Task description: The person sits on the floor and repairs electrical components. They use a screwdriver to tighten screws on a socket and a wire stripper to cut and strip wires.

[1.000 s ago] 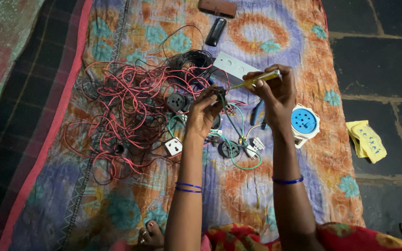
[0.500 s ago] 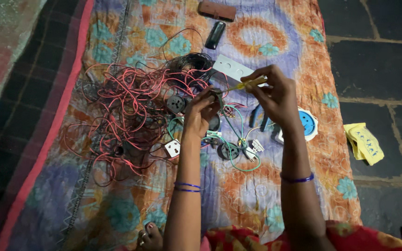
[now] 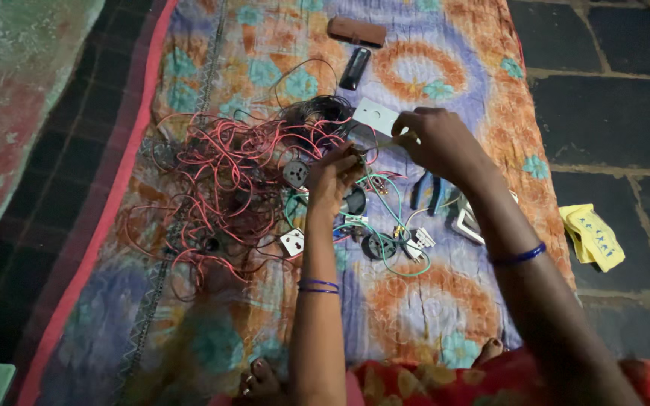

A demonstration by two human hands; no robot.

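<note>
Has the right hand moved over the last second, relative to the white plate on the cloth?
Yes. The right hand has shifted toward the white plate, now overlapping its right end, where earlier it was raised clear of it, nearer the round blue piece.

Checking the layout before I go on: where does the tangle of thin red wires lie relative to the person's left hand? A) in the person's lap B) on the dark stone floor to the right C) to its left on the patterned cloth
C: the tangle of thin red wires spreads over the patterned cloth left of the left hand.
</note>
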